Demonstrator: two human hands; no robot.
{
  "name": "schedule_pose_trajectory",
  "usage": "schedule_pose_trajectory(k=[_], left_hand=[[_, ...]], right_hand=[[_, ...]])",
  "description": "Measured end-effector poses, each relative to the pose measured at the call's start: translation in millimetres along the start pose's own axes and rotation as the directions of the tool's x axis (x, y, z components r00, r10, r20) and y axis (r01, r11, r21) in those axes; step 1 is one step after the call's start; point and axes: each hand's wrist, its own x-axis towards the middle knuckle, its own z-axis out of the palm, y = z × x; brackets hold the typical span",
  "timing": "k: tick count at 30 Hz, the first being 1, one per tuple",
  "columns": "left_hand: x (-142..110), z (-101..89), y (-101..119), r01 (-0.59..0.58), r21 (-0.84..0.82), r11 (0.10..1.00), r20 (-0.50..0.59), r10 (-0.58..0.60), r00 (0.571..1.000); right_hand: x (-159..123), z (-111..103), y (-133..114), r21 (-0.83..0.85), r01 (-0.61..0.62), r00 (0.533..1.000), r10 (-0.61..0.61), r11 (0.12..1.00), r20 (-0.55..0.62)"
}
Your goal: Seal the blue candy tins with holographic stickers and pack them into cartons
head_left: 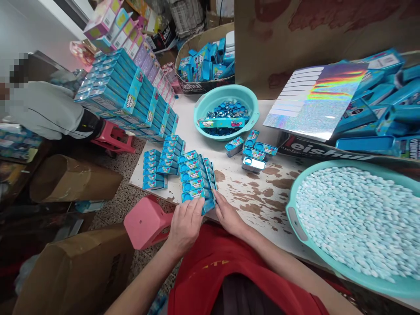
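A row of small blue candy boxes (191,176) stands at the near table edge, their tops printed with a pink-and-white label. My left hand (187,224) is closed over the nearest end of this row, its fingers together on the end box. Against the row's right side, my right hand (229,217) presses its fingers near the same end; its fingertips are partly hidden. More small blue boxes (169,154) stand in rows just to the left. Beyond my right hand, several loose boxes (253,152) lie on the stained white table (241,199).
A teal basin (201,104) holds small shiny pieces and a long blue box. At right, a larger teal basin (293,192) is full of pale candies. Stacked blue cartons (118,89) rise at back left. A pink stool (146,223) stands below; a person (49,109) sits at far left.
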Motion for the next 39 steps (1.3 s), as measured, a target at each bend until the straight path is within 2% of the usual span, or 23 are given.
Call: schedule_pose_trajectory(k=[4, 6, 10, 16, 20, 23, 25, 30, 34, 36, 39], left_hand=[[2, 10.1, 4, 0.041, 0.026, 0.999, -0.078, -0.039, 0.996], [6, 10.7, 1, 0.049, 0.014, 0.999, -0.051, -0.048, 0.998], [3, 6.4, -5, -0.010, -0.073, 0.997, 0.026, 0.012, 1.000], [-20, 6.2, 14, 0.101, -0.107, 0.989, -0.147, -0.117, 0.982], [-2, 6.0, 19, 0.056, -0.094, 0.994, -0.021, -0.058, 0.998], [14, 2.2, 12, 0.018, -0.129, 0.991, 0.049, -0.011, 0.999], [18, -3.3, 4, 0.046, -0.186, 0.982, 0.062, -0.035, 0.997], [1, -28.7, -17, 0.184, -0.335, 0.924, 0.069, -0.170, 0.983], [-19, -49.8, -31, 0.280, -0.362, 0.889, 0.172, -0.232, 0.957], [-25, -54.7, -35, 0.322, -0.373, 0.870, 0.184, -0.271, 0.945], [-24, -52.2, -35, 0.328, -0.398, 0.857, 0.149, -0.292, 0.945]], right_hand=[[-1, 0, 3, 0.011, -0.001, 1.000, 0.001, 1.000, -0.005], [-1, 1, 4, 0.015, -0.009, 1.000, 0.010, 1.000, -0.007], [-1, 5, 2, 0.025, -0.030, 0.999, 0.031, 0.999, -0.019], [-2, 6, -1, 0.038, -0.040, 0.998, 0.042, 0.998, -0.040], [-1, 3, 2, 0.053, -0.040, 0.999, 0.042, 0.998, -0.035], [-1, 2, 4, 0.060, -0.036, 0.998, 0.038, 0.998, -0.043], [-2, 3, 4, 0.055, -0.042, 0.998, 0.044, 0.998, -0.044], [-1, -3, -5, 0.032, -0.100, 0.994, 0.101, 0.994, -0.046], [8, -11, -19, -0.021, -0.017, 0.999, 0.016, 1.000, -0.039], [15, -11, -22, -0.055, 0.029, 0.999, -0.031, 0.998, -0.037], [25, -5, -19, -0.073, 0.012, 0.997, -0.017, 0.997, -0.076]])
